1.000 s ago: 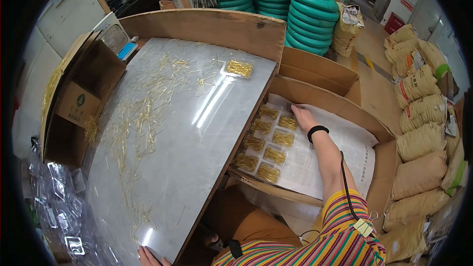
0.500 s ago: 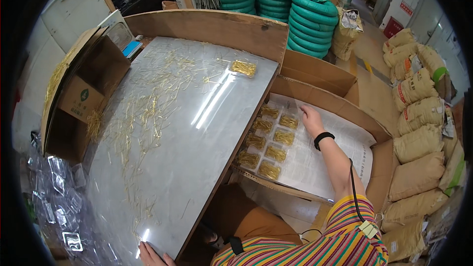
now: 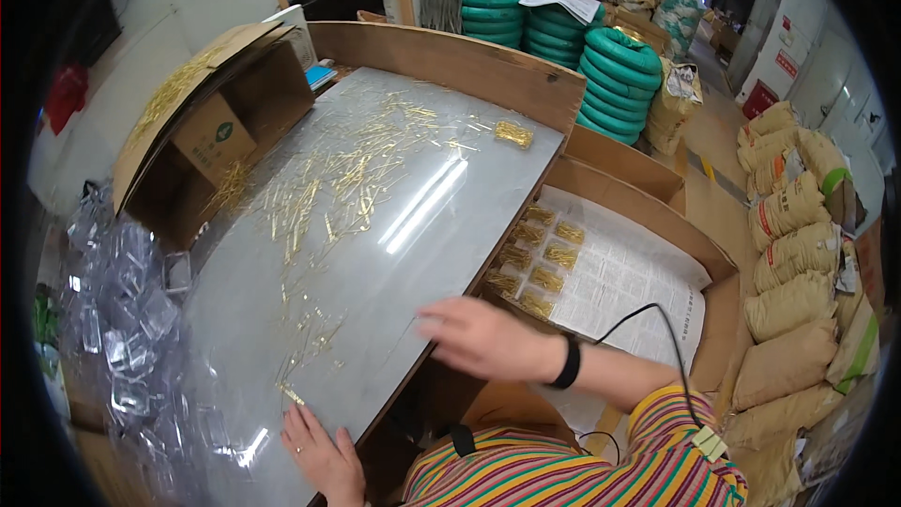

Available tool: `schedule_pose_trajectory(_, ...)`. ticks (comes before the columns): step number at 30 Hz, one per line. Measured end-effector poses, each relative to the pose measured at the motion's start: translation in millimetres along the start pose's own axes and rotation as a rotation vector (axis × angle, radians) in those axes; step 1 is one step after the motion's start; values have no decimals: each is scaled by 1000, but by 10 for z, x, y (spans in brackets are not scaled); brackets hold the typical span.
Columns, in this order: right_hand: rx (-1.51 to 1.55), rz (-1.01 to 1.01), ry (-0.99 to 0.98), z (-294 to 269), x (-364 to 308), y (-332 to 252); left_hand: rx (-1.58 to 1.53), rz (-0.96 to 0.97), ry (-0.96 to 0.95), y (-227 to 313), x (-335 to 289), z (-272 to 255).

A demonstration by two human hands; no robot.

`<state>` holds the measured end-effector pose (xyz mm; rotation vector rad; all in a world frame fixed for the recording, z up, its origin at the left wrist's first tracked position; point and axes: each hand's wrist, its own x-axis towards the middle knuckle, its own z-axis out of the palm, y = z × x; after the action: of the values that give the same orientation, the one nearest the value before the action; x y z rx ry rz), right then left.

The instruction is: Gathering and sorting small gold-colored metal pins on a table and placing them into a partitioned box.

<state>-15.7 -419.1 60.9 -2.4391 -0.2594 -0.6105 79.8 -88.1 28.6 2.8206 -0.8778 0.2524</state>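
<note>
Near the front of the grey tabletop (image 3: pixel 375 272), my left hand (image 3: pixel 319 455) lies with its fingers stretched out. Its fingertips are at the end of a few thin gold wire pieces (image 3: pixel 293 394). My right hand (image 3: pixel 483 336), wearing a black wristband, hangs over the table's right edge. Motion smears its fingers, and I cannot make out anything in them. Many more gold wire pieces (image 3: pixel 361 174) are scattered over the far left of the tabletop. A clear tray full of them (image 3: pixel 513 134) stands in the far right corner.
Right of the table, a cardboard box (image 3: pixel 718 319) lined with printed paper holds several filled clear trays (image 3: pixel 546 278). Empty clear plastic trays (image 3: pixel 127 329) pile up at the left, below a tilted carton (image 3: pixel 216 141). Green-wrapped coils (image 3: pixel 615 84) and stacked sacks (image 3: pixel 798 263) stand beyond.
My right hand has left the trays in the cardboard box and moved left to the table's edge. My left hand remains at the table's near end. The whole view has shifted.
</note>
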Motion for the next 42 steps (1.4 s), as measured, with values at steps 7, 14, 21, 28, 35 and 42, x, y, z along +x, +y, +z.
schedule_pose_trajectory(7, -347, 104, -210, 1061, 398, -752, -32, 10, -42, -35, -17, -110)
schedule_pose_trajectory(14, -144, -79, -309, 1204, 631, -901, -154, 85, 79, -101, -49, -174)
schedule_pose_trajectory(21, -449, -393, -549, 795, 1662, -335, -318, 66, 111, -204, -79, -129)
schedule_pose_trajectory(28, -311, -277, -658, 994, 2116, -35, -187, -144, 92, -194, 7, -259)
schedule_pose_trajectory(35, -26, -352, -565, 1108, 1713, -374, -192, -137, 100, -231, 31, -129)
schedule_pose_trajectory(42, -174, -203, -535, 876, 1477, -396, -181, -91, 60, -115, 90, -151)
